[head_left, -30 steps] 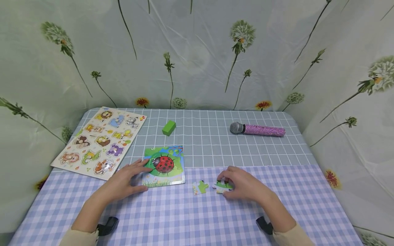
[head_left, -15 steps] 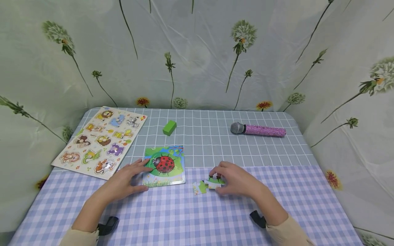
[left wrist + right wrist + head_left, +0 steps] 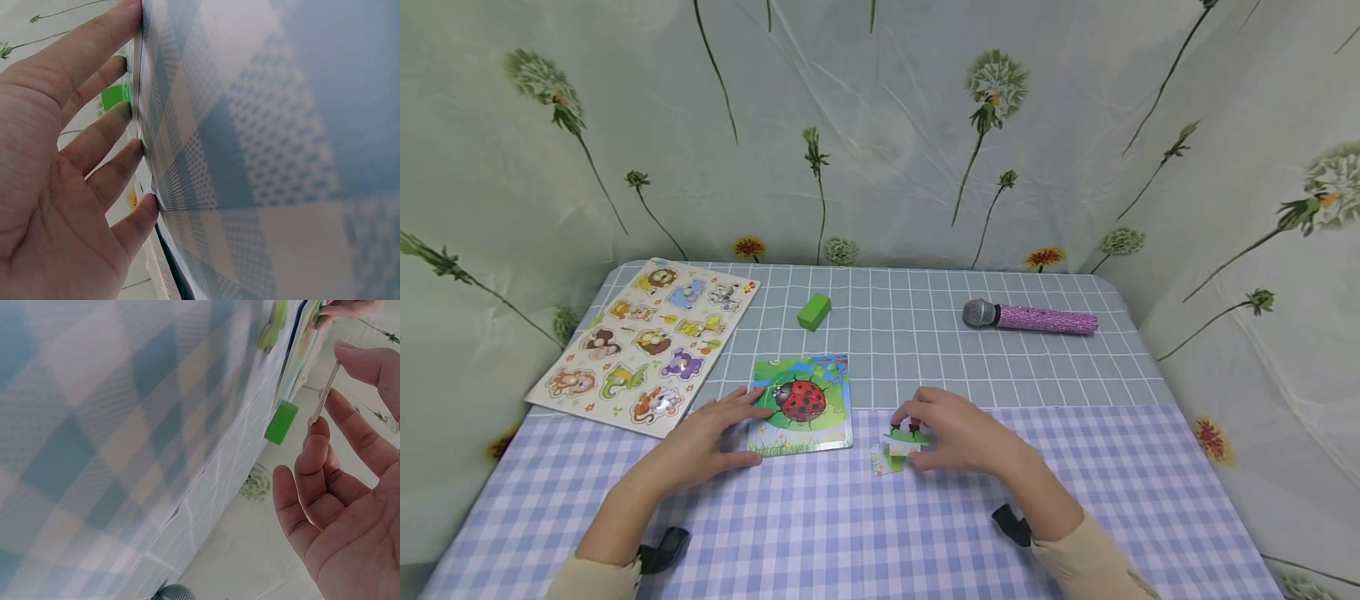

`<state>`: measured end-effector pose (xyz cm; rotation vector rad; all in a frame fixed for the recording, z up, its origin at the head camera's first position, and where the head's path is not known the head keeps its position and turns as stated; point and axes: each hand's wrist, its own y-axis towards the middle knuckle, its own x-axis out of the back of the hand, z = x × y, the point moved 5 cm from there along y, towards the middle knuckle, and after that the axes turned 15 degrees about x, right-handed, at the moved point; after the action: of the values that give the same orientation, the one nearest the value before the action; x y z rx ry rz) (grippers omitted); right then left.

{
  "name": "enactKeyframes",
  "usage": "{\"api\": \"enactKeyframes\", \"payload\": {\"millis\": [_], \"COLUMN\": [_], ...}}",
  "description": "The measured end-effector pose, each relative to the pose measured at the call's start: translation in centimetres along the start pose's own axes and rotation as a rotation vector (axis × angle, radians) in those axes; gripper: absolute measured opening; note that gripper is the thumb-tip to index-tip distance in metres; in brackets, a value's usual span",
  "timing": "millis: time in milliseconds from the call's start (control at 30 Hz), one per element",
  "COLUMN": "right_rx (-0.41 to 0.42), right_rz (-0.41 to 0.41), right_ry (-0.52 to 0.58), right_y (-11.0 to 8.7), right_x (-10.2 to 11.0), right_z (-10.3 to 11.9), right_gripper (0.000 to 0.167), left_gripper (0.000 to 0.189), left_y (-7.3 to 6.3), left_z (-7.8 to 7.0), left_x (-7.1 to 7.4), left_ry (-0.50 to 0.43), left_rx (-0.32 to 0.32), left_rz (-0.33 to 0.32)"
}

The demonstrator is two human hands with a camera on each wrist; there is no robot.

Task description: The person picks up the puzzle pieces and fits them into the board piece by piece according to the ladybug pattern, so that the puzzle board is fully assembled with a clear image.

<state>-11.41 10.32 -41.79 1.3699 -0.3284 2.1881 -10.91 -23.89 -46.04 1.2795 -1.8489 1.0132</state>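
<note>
My right hand (image 3: 958, 432) pinches a thin jigsaw piece (image 3: 905, 437) between thumb and fingers. The right wrist view shows that piece (image 3: 326, 394) edge-on, raised off the cloth. In the head view it partly covers a second puzzle piece (image 3: 883, 461), green and white, lying on the checked cloth. To the left lies a square ladybug puzzle (image 3: 805, 429). My left hand (image 3: 718, 433) rests with spread fingers at its left edge, the index fingertip on the picture. In the left wrist view the fingers (image 3: 119, 169) touch the board's edge, relaxed.
A board of animal pictures (image 3: 647, 350) lies at the far left. Behind the ladybug puzzle stands a green block (image 3: 814, 312). A pink glittery microphone (image 3: 1030, 318) lies at the back right. A flowered curtain (image 3: 880, 150) closes off the back and sides.
My right hand has carried its jigsaw piece leftward, from beside the loose piece to partly over it. The left hand and the ladybug puzzle have stayed in place.
</note>
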Motion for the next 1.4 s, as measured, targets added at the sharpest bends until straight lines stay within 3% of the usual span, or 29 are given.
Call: {"api": "enactKeyframes", "payload": {"millis": [600, 1067, 1400], "right_rx": [0.062, 0.106, 0.118], "right_rz": [0.038, 0.117, 0.16], "right_ry": [-0.003, -0.055, -0.09], "right_y": [5.1, 9.7, 11.9], "right_x": [-0.7, -2.0, -3.1], "right_z": [1.2, 2.0, 2.3], "right_gripper": [0.04, 0.046, 0.046], "left_gripper": [0.062, 0.061, 0.062], "left_y": [0.1, 0.1, 0.2], "left_z": [0.1, 0.1, 0.2], "left_x": [-0.1, 0.0, -0.1], "left_ry": [-0.001, -0.001, -0.007], "left_rx": [-0.006, -0.011, -0.011], "left_rz": [0.002, 0.002, 0.005]}}
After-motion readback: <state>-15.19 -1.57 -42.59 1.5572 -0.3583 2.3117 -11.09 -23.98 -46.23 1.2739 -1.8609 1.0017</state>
